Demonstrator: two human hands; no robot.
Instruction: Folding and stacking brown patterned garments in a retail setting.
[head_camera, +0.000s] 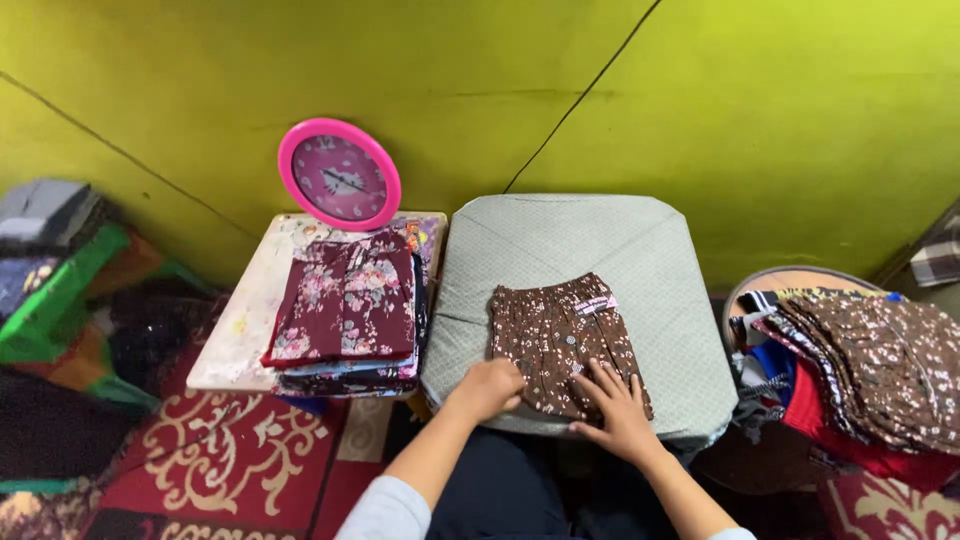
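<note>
A folded brown floral garment (560, 335) lies on a grey cloth-covered table (560, 245) in front of me. My left hand (487, 388) rests on the garment's near left corner with its fingers curled down onto the cloth. Over on the near right part, my right hand (617, 402) lies flat with fingers spread. Neither hand lifts the garment.
A stack of folded floral clothes (345, 305) sits on a small pale table (240, 320) to the left, with a pink round clock (339, 174) behind it. An unfolded clothes pile (860, 375) lies at right. Cloth bundles (60, 270) and a red carpet (230, 450) at left.
</note>
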